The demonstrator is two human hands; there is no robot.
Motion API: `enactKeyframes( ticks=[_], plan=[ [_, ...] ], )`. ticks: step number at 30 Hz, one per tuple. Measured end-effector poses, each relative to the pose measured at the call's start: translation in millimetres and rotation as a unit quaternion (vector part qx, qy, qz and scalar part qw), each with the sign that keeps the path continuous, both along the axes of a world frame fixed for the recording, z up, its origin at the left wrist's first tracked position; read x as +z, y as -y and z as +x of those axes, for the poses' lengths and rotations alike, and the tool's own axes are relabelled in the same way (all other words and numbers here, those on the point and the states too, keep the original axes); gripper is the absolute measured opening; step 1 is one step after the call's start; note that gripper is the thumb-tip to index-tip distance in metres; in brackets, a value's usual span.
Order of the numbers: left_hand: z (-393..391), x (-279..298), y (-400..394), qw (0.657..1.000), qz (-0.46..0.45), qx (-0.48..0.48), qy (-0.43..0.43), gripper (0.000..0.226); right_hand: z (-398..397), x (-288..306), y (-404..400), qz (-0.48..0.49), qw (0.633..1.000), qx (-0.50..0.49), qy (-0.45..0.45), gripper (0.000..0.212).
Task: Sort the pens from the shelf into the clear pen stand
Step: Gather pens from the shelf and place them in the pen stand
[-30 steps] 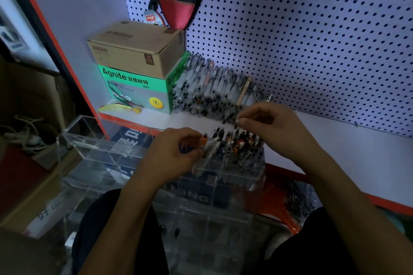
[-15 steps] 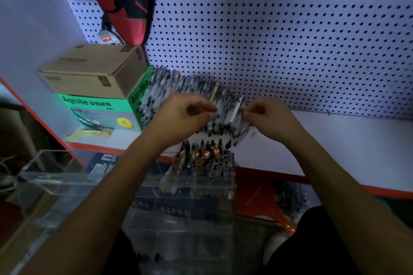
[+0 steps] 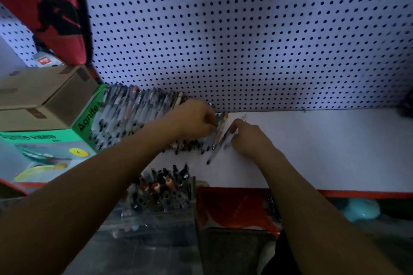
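Nearest the camera, the clear pen stand (image 3: 163, 205) sits below the front edge of the white shelf (image 3: 324, 152), already packed with upright pens, caps up. To the stand's right, an orange-red packet (image 3: 234, 207) lies under the shelf edge. Beyond the stand, both hands work on the shelf at the right end of the row of pens (image 3: 134, 118). Left hand (image 3: 196, 121): fingers curled, pinching a pen (image 3: 217, 135) at the row's end. Right hand (image 3: 248, 138): just right of it, fingers curled around another loose pen (image 3: 220, 147); grip detail blurred. The row lies slanted, running back and left from the stand toward a green box (image 3: 55, 143) with a brown carton (image 3: 40, 94) stacked on top. Farthest back, a pegboard wall (image 3: 245, 40) rises behind the shelf; a red bag (image 3: 51, 6) hangs at its left.
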State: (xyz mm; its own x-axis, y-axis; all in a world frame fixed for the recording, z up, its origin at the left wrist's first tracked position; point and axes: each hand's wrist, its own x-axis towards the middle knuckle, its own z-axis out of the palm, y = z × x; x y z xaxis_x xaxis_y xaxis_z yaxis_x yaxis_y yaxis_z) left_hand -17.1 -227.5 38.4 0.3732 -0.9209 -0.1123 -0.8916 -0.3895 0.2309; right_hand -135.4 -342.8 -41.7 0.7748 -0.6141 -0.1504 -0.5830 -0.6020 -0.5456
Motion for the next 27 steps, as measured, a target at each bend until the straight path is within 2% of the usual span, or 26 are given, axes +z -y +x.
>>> enactKeyframes(
  ticks=[4, 8, 11, 13, 17, 23, 24, 27],
  plan=[
    [-4, -13, 39, 0.997, 0.06, 0.005, 0.04, 0.009, -5, -5, 10, -0.019, 0.999, -0.039, -0.005, 0.012],
    [-11, -28, 60, 0.991, 0.1, 0.029, 0.078, 0.03, -12, -6, 20, -0.025, 0.996, -0.081, 0.006, 0.017],
    [-13, -34, 70, 0.991, 0.095, 0.034, 0.082, 0.037, -16, -6, 23, -0.018, 0.994, -0.103, 0.015, 0.018],
    [-13, -35, 75, 0.991, 0.101, 0.033, 0.076, 0.036, -17, -5, 22, -0.023, 0.993, -0.114, 0.019, 0.024],
    [-16, -39, 82, 0.99, 0.117, 0.026, 0.069, 0.033, -16, -3, 23, -0.009, 0.988, -0.156, 0.019, 0.055],
    [-24, -43, 82, 0.988, 0.114, 0.019, 0.101, 0.034, -19, 2, 21, 0.025, 0.982, -0.184, 0.046, 0.023],
    [-24, -42, 82, 0.989, 0.114, 0.025, 0.088, 0.034, -21, 3, 21, 0.042, 0.979, -0.188, 0.066, 0.01],
    [-18, -34, 76, 0.995, 0.044, 0.083, -0.035, 0.034, -27, 7, 24, 0.159, 0.955, -0.216, 0.128, 0.03]
  ],
)
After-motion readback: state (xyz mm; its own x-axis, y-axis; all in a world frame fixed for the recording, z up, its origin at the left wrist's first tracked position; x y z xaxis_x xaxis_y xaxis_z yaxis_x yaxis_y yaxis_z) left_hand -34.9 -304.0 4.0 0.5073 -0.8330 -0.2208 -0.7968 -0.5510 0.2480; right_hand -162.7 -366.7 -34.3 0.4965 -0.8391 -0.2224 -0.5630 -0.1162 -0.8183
